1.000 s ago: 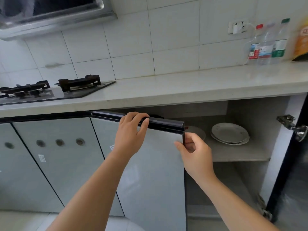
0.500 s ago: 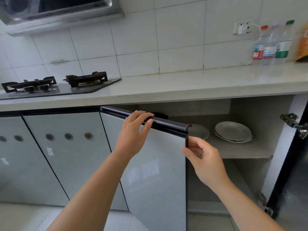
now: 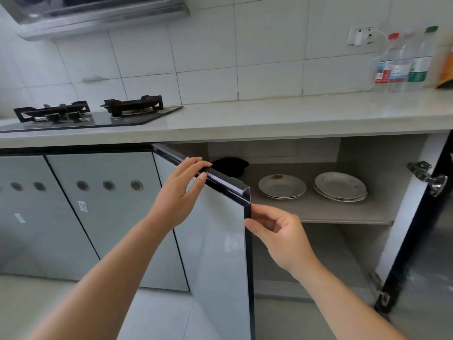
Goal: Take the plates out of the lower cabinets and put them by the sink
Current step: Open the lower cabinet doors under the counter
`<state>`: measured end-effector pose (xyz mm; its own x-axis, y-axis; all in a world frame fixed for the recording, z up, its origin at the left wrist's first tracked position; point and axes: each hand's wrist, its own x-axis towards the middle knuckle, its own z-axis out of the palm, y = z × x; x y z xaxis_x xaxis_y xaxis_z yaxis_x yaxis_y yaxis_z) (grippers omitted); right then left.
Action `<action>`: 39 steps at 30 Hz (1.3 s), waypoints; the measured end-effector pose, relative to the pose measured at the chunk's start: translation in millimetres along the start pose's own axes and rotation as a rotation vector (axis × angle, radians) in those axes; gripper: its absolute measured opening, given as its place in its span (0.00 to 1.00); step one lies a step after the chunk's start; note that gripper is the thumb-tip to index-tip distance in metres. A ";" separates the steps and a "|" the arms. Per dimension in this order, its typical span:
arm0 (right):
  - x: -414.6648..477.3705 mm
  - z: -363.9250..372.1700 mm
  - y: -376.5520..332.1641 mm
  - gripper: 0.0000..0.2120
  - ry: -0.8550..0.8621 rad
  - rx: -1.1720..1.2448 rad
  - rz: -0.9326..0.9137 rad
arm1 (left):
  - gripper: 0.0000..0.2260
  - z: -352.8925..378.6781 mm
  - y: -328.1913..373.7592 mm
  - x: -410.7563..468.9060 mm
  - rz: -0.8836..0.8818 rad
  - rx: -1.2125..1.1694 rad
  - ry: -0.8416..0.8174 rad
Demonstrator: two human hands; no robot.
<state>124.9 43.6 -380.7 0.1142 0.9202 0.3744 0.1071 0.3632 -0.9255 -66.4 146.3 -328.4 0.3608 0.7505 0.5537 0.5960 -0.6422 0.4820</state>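
Note:
Two short stacks of white plates sit on the upper shelf (image 3: 343, 215) of the open lower cabinet: a left stack (image 3: 282, 186) with a red mark and a right stack (image 3: 340, 185). My left hand (image 3: 180, 195) grips the top edge of the grey cabinet door (image 3: 215, 246), which stands swung outward. My right hand (image 3: 279, 235) is beside the door's free edge just below its top corner, fingers curled, thumb touching the edge. Neither hand touches a plate.
A black object (image 3: 230, 165) lies at the shelf's back left. The right cabinet door (image 3: 426, 253) is swung wide, its hinge (image 3: 426, 176) sticking out. A gas hob (image 3: 88, 114) sits on the countertop (image 3: 269, 116) at left; bottles (image 3: 404, 67) stand at its back right.
The door has swung further open, uncovering the left plate stack and the black object. My right hand has moved down along the door's free edge. The view has shifted slightly.

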 end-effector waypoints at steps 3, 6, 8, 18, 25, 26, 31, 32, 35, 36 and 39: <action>-5.5 16.7 -3.3 0.14 -0.063 -0.003 0.011 | 0.19 -10.2 -6.9 -17.5 -0.004 0.036 -0.012; -10.6 35.9 -6.8 0.14 -0.124 0.044 0.000 | 0.20 -24.8 -10.8 -31.4 -0.033 0.034 -0.036; -14.3 47.6 -7.7 0.15 -0.141 0.065 -0.012 | 0.21 -36.3 -10.9 -38.2 -0.047 0.004 -0.023; -35.3 94.1 -14.0 0.17 -0.146 0.100 -0.105 | 0.24 -74.2 9.3 -71.8 -0.100 -0.073 -0.128; -45.3 126.9 -16.2 0.20 -0.200 0.080 -0.158 | 0.17 -102.6 1.9 -95.5 -0.135 -0.086 -0.131; -45.7 132.7 -16.3 0.20 -0.200 0.074 -0.170 | 0.18 -108.3 -1.2 -99.8 -0.137 -0.086 -0.127; -50.2 164.7 -16.6 0.23 -0.200 0.053 -0.192 | 0.20 -131.6 -18.1 -120.2 -0.134 -0.072 -0.089; -51.2 171.4 -17.0 0.23 -0.201 0.048 -0.196 | 0.20 -135.3 -21.7 -123.0 -0.135 -0.076 -0.083; -51.7 189.8 -19.1 0.24 -0.191 0.052 -0.202 | 0.20 -146.6 -32.1 -129.2 -0.140 -0.105 -0.081; -51.4 195.9 -20.1 0.24 -0.192 0.052 -0.200 | 0.20 -150.7 -35.2 -131.2 -0.141 -0.115 -0.082; -50.8 212.4 -21.3 0.24 -0.201 0.065 -0.182 | 0.18 -162.9 -43.6 -135.5 -0.142 -0.130 -0.077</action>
<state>-92.9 20.1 -392.1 -0.1001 0.8472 0.5218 0.0438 0.5276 -0.8483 -258.1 47.2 -313.8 0.3359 0.8416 0.4228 0.5493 -0.5397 0.6379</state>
